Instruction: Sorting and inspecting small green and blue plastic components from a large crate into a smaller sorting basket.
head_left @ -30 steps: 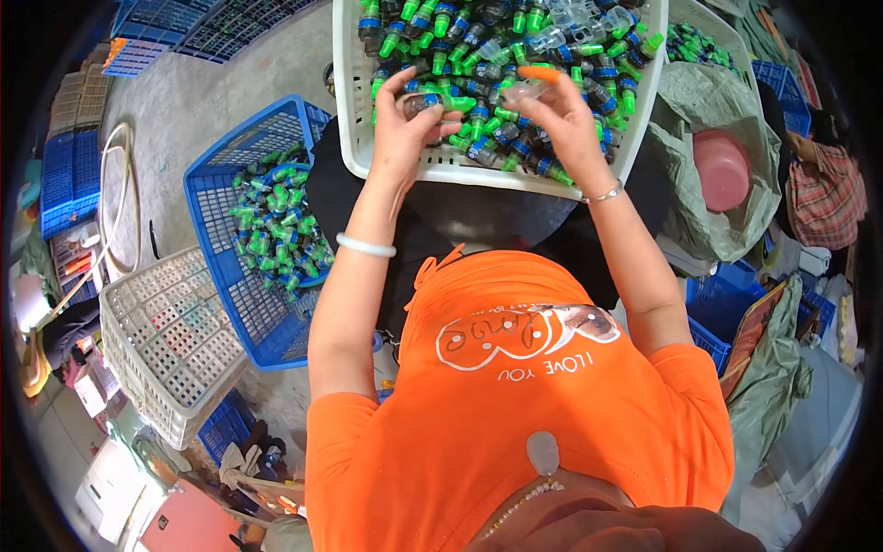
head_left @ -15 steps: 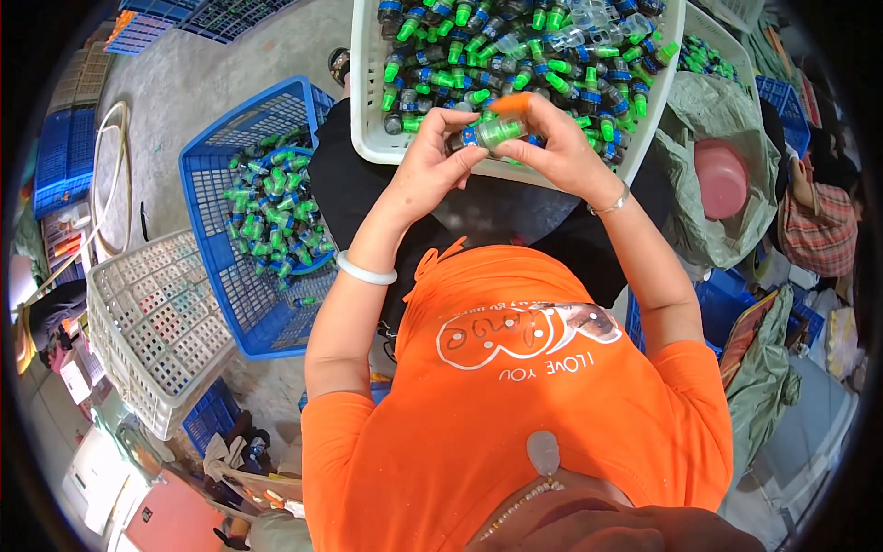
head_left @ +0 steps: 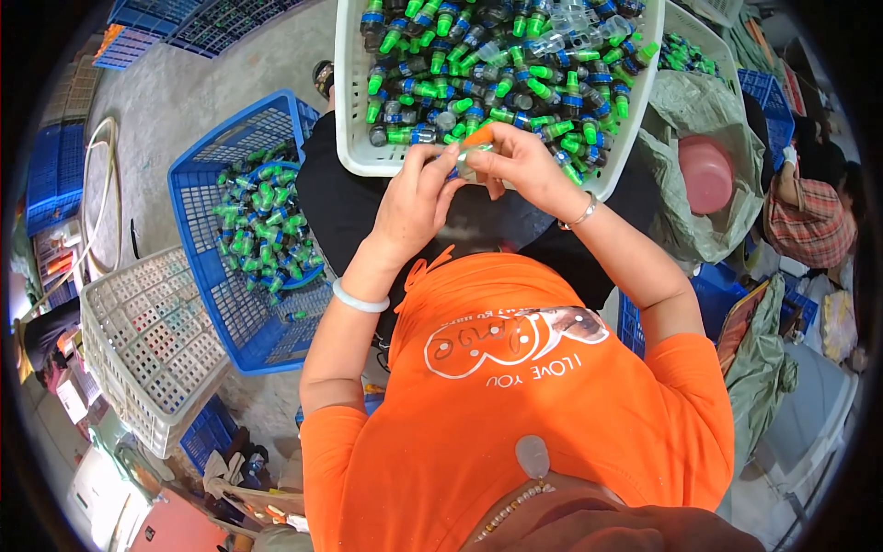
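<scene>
A bright orange short-sleeved fabric shirt (head_left: 515,405) fills the near side of the white slatted plastic crate (head_left: 347,101); its front bears readable white lettering and a looping outlined design. Left of the white crate stands a blue perforated plastic basket (head_left: 248,333), and farther left, nearer the wearer, an off-white perforated plastic crate (head_left: 152,340). Right of the white crate, a pale green woven-plastic sack (head_left: 694,106) surrounds a round pink plastic basin (head_left: 706,175).

At the white crate's near rim, the left hand (head_left: 411,198) and right hand (head_left: 529,175) meet, thumbs and fingers clamped on a small clear-and-green plastic piece (head_left: 463,158), mostly hidden. An orange cover (head_left: 480,138) wraps a right fingertip.

Inside the white crate lie many dark, green-tipped plastic bottles (head_left: 497,78) with blue bands, any print there too small to read, and, toward its far right, clear plastic pieces (head_left: 575,32).
</scene>
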